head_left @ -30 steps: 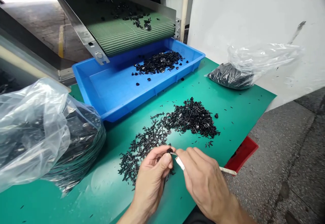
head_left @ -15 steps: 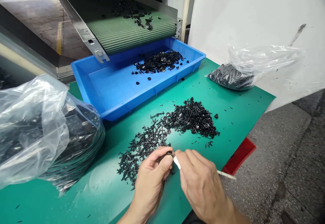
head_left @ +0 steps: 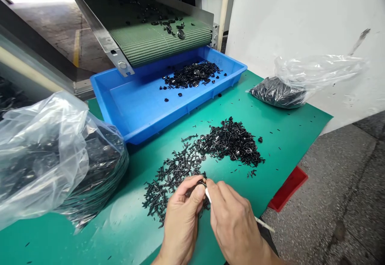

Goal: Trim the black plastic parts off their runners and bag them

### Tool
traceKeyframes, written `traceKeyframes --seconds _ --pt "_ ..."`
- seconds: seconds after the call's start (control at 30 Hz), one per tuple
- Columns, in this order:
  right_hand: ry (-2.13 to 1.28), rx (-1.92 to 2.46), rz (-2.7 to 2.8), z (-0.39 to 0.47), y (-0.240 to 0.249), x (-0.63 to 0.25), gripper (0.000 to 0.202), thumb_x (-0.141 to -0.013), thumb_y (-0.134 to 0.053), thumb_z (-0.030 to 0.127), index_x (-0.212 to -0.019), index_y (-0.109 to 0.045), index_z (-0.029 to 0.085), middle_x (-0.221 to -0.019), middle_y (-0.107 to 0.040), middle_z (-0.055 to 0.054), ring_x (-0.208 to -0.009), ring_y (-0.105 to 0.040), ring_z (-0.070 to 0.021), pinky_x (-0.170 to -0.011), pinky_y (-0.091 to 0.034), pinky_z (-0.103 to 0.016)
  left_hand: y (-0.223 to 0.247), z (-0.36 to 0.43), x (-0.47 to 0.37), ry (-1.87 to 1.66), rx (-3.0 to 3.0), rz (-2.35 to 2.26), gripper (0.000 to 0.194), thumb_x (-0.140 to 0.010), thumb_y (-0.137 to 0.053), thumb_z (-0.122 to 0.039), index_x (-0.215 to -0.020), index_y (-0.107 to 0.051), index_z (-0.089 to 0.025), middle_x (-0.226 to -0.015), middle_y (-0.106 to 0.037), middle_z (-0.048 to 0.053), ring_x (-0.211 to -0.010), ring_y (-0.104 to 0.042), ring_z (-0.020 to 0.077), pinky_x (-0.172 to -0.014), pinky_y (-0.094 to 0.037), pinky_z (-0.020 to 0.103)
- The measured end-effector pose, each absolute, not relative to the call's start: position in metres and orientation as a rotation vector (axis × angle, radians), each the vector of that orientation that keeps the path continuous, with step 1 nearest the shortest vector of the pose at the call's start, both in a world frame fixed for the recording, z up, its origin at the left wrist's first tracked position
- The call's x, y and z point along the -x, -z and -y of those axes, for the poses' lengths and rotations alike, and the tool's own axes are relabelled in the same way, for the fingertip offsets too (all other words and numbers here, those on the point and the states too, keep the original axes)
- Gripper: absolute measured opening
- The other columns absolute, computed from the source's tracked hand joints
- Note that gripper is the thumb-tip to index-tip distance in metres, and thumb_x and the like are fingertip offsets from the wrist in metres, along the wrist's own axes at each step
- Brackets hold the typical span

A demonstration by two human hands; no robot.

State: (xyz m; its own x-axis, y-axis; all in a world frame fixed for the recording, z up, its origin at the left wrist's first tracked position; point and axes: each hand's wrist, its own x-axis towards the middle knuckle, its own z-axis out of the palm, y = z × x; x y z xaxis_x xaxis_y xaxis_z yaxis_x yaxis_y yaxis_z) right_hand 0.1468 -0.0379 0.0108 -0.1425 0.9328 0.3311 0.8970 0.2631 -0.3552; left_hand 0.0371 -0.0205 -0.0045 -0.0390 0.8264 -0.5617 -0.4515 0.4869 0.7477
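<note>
Near the front edge of the green table, my left hand pinches a small black part between thumb and index finger. My right hand is closed on a thin tool with a white section, whose tip meets the black part. A pale rod end sticks out behind the right hand. Just beyond my hands lie a loose spread of black cross-shaped pieces and a denser pile of black parts.
A blue tray holding black parts sits under a green conveyor belt. Plastic bags of black pieces stand at left and back right. A red bin shows below the table's right edge.
The whole view has shifted slightly, so the surroundings appear a little further right and lower. Both hands keep their grips, and the right hand and tool have tilted a little.
</note>
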Motion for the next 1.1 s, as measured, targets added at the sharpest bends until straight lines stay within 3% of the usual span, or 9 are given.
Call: traceKeyframes --seconds 0.17,0.33,0.43,0.53,0.63,0.73,0.87,1.0,1.1 --pt "-0.678 1.681 2.038 0.025 -0.019 -0.163 0.023 -0.088 -0.039 0.005 -0.077 -0.052 0.020 -0.066 -0.057 0.002 -0.059 -0.052 -0.0133 -0.055 -0.031 -0.026 0.009 0.016 -0.027 -1.018 -0.809 -1.324 0.022 -0.075 -0.075 -0.038 -0.090 -0.074 -0.022 -0.095 -0.063 0.003 -0.076 -0.053 0.0141 -0.066 -0.042 0.023" --pt "-1.054 1.659 1.993 0.004 -0.022 -0.180 0.024 -0.082 -0.040 0.003 -0.066 -0.045 0.021 -0.054 -0.044 0.007 -0.053 -0.041 -0.0097 -0.054 -0.026 -0.023 0.005 0.012 -0.024 -0.882 -0.883 -1.331 0.030 -0.082 -0.066 -0.045 -0.100 -0.069 -0.020 -0.072 -0.054 -0.001 -0.063 -0.044 0.0122 -0.055 -0.036 0.022" --pt "-0.949 1.755 1.979 -0.009 -0.020 -0.183 0.023 -0.084 -0.039 0.005 -0.070 -0.048 0.021 -0.058 -0.046 0.006 -0.053 -0.040 -0.0100 -0.052 -0.023 -0.025 0.004 0.011 -0.026 -0.895 -0.768 -1.297 0.033 -0.087 -0.060 -0.046 -0.108 -0.064 -0.021 -0.066 -0.047 -0.004 -0.057 -0.037 0.0102 -0.049 -0.030 0.020" --pt "-0.703 1.809 2.003 -0.020 -0.017 -0.181 0.021 -0.088 -0.040 0.009 -0.086 -0.058 0.020 -0.075 -0.057 0.001 -0.064 -0.049 -0.0125 -0.057 -0.027 -0.026 0.002 0.009 -0.029 -0.962 -0.647 -1.275 0.025 -0.088 -0.060 -0.041 -0.101 -0.063 -0.021 -0.064 -0.045 -0.004 -0.055 -0.034 0.0090 -0.047 -0.026 0.018" --pt "-0.571 1.826 2.085 -0.031 -0.013 -0.173 0.023 -0.091 -0.042 0.012 -0.100 -0.061 0.020 -0.086 -0.060 -0.002 -0.070 -0.054 -0.0144 -0.059 -0.029 -0.026 -0.004 0.006 -0.032 -1.044 -0.531 -1.192 0.014 -0.087 -0.062 -0.033 -0.089 -0.063 -0.019 -0.075 -0.055 -0.001 -0.054 -0.034 0.0076 -0.044 -0.024 0.018" --pt "-0.498 1.878 2.154 -0.037 -0.011 -0.167 0.024 -0.091 -0.043 0.013 -0.101 -0.063 0.021 -0.085 -0.059 -0.002 -0.064 -0.053 -0.0141 -0.056 -0.028 -0.027 -0.010 0.003 -0.033 -1.079 -0.494 -1.114 0.016 -0.088 -0.059 -0.034 -0.083 -0.063 -0.019 -0.088 -0.060 0.002 -0.056 -0.039 0.0081 -0.043 -0.027 0.019" --pt "-0.591 1.788 2.114 -0.030 -0.018 -0.172 0.025 -0.091 -0.044 0.012 -0.102 -0.064 0.021 -0.084 -0.057 -0.001 -0.067 -0.053 -0.0135 -0.059 -0.032 -0.026 -0.011 0.000 -0.032 -1.043 -0.476 -1.129 0.024 -0.088 -0.060 -0.038 -0.075 -0.059 -0.018 -0.075 -0.058 -0.001 -0.052 -0.036 0.0070 -0.042 -0.026 0.018" --pt "-0.797 1.537 2.093 -0.011 -0.035 -0.182 0.028 -0.094 -0.041 0.014 -0.105 -0.064 0.026 -0.084 -0.053 0.001 -0.070 -0.052 -0.0123 -0.063 -0.038 -0.025 -0.007 -0.001 -0.029 -0.983 -0.501 -1.085 0.022 -0.087 -0.063 -0.040 -0.097 -0.066 -0.020 -0.065 -0.055 -0.003 -0.049 -0.034 0.0056 -0.043 -0.026 0.016" --pt "-0.859 1.463 2.124 0.001 -0.045 -0.184 0.033 -0.093 -0.039 0.012 -0.110 -0.063 0.027 -0.084 -0.051 0.001 -0.069 -0.052 -0.0131 -0.061 -0.040 -0.026 -0.004 -0.001 -0.027 -0.926 -0.508 -1.044 0.024 -0.080 -0.072 -0.034 -0.095 -0.070 -0.015 -0.059 -0.050 -0.004 -0.050 -0.035 0.0050 -0.044 -0.026 0.015"
